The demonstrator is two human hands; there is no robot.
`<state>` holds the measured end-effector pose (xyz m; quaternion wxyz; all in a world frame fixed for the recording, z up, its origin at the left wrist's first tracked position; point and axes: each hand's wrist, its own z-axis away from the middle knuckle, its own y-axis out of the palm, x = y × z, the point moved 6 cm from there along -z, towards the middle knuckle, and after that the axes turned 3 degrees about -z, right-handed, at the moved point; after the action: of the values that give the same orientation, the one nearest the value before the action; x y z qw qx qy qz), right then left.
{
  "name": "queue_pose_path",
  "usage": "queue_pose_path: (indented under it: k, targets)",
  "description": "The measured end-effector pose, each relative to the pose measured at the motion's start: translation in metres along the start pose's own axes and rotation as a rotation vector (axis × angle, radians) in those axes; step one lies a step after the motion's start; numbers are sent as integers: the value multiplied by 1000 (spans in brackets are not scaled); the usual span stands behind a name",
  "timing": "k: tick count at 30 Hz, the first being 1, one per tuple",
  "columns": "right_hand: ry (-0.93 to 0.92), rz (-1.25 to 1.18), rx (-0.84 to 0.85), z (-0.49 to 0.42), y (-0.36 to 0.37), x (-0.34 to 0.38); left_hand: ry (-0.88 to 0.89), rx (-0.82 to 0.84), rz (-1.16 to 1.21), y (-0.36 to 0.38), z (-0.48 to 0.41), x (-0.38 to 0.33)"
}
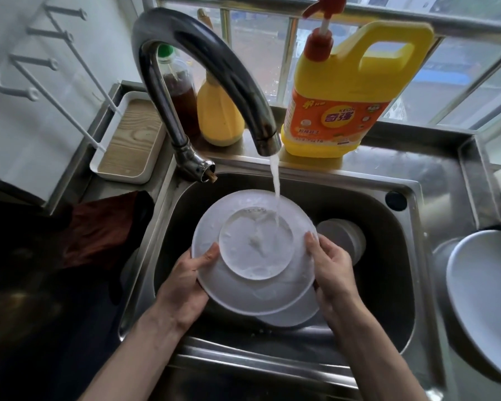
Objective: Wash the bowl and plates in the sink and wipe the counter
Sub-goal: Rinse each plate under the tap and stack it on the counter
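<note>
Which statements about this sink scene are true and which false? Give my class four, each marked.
1. Water runs from the tap onto the plate. True.
2. Only the left hand holds the plate. False: the right hand grips its rim too.
3. The bottle lies in the sink. False: the bottle stands on the ledge behind the sink.
4. A bowl sits in the sink, right of the plate. True.

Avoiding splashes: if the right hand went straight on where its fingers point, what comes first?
Probably the water stream hitting the plate that the right hand grips, though depth is unclear.
</note>
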<state>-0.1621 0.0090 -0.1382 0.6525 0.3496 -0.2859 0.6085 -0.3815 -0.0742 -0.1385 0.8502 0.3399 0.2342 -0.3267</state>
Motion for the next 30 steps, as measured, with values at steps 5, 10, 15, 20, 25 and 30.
queue_pose_path:
  k: [5, 10, 15, 20, 25, 30]
  targets:
    - [-175, 43, -115, 0, 4, 12, 5, -90, -144, -7, -4, 5]
    - [-274, 60, -155, 11, 12, 16, 81, -151, -308, 0, -7, 4]
    - [-226, 24, -114, 25, 8, 10, 110, -170, -392, -1, -18, -4]
    - [-118, 38, -91, 20, -5, 0, 20, -22, -508, -8, -26, -11]
    - [-90, 148, -11, 1, -7, -2, 47, 119, -672, 2, -29, -26]
    - [-106, 103, 6, -1, -1, -3, 85, 40, -810, 2, -31, -34]
